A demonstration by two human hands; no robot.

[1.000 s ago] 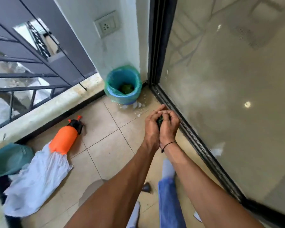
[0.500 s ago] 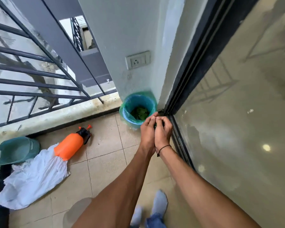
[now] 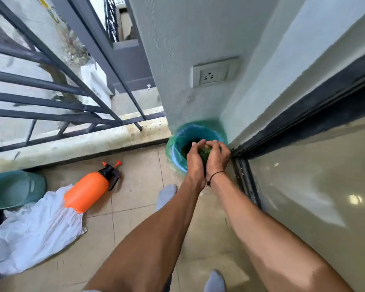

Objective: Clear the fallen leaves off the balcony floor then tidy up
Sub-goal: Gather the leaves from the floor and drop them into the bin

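Both my hands, left hand point(image 3: 195, 163) and right hand point(image 3: 217, 158), cupped together, fingers curled round green leaves point(image 3: 204, 153) above blue bin point(image 3: 177, 157); more leaves inside, green liner.

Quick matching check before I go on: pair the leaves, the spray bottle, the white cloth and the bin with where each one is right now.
Things:
1. leaves
2. spray bottle
3. white cloth
4. bin

Places:
A. in the corner beside the sliding door frame
B. cupped between the left hand and right hand, over the bin
C. spread on the floor tiles, partly under the bottle
D. lying on its side on the floor

Pairs: 1-B, 2-D, 3-C, 4-A
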